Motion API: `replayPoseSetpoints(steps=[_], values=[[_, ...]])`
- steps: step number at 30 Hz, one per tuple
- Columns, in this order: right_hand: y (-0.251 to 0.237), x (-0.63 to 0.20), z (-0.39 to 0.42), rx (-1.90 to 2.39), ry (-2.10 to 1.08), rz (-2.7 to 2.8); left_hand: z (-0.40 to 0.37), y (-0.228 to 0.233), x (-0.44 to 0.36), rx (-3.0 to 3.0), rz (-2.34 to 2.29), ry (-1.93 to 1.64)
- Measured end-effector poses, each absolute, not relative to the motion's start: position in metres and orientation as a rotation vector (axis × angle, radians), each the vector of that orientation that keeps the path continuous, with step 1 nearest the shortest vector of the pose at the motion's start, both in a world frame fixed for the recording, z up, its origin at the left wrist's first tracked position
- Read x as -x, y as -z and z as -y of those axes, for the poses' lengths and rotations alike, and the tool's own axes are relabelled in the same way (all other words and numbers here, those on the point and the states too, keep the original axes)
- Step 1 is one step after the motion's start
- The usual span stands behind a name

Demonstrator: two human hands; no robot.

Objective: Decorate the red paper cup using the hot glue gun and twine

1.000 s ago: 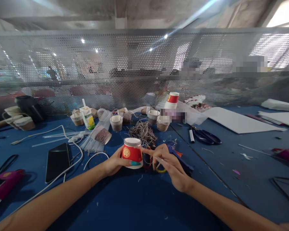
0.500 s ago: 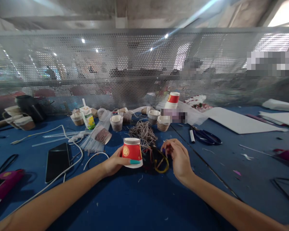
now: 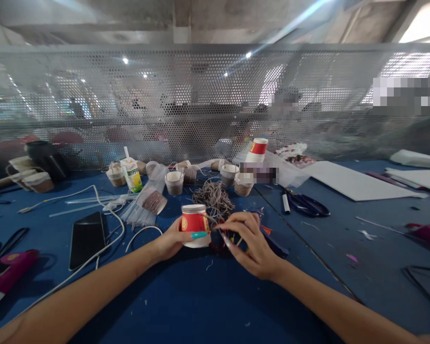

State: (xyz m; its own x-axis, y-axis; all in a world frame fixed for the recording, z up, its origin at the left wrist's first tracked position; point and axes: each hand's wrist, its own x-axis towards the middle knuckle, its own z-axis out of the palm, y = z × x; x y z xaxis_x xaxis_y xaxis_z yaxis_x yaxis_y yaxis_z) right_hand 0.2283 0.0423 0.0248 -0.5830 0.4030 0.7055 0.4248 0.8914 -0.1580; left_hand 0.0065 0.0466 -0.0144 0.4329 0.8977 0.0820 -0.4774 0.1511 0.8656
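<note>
Red cup: your left hand [image 3: 172, 241] grips the upturned red paper cup [image 3: 194, 223], standing upright on the blue bench [image 3: 186, 306].
Right hand: your right hand [image 3: 252, 243] is curled just right of the cup, fingers pinching something small; what, you cannot tell.
Twine: the tangle of brown twine [image 3: 213, 197] lies just behind the cup.
Open room: toward you. Scissors [image 3: 306, 204] lie to the right, a phone [image 3: 86, 233] to the left.

My left hand [image 3: 172, 241]: forearm stretched forward from lower left, fingers curled, thumb on top, grip closed. My right hand [image 3: 252, 243]: forearm angled in from lower right, fingers bent, fingertips pinched together.
</note>
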Motion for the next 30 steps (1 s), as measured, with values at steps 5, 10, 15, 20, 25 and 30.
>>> replayPoseSetpoints(steps=[5,10,15,20,25,30], values=[[-0.026,-0.226,-0.037,0.589,0.3,2.187,-0.045,0.012,-0.008,-0.962,-0.53,-1.089],[-0.025,-0.221,-0.037,1.56,0.611,2.06,-0.048,0.013,-0.007,-0.837,-0.549,-1.103],[-0.032,-0.219,-0.038,2.041,0.426,2.16,-0.049,0.017,-0.005,-0.83,-0.554,-1.119],[-0.037,-0.226,-0.042,2.173,0.365,2.124,-0.049,0.018,-0.005,-0.836,-0.609,-1.116],[-0.037,-0.238,-0.055,2.235,0.174,2.206,-0.05,0.018,-0.006,-0.895,-0.577,-1.108],[-0.039,-0.239,-0.06,2.284,0.165,2.14,-0.05,0.019,-0.006,-0.885,-0.586,-1.111]])
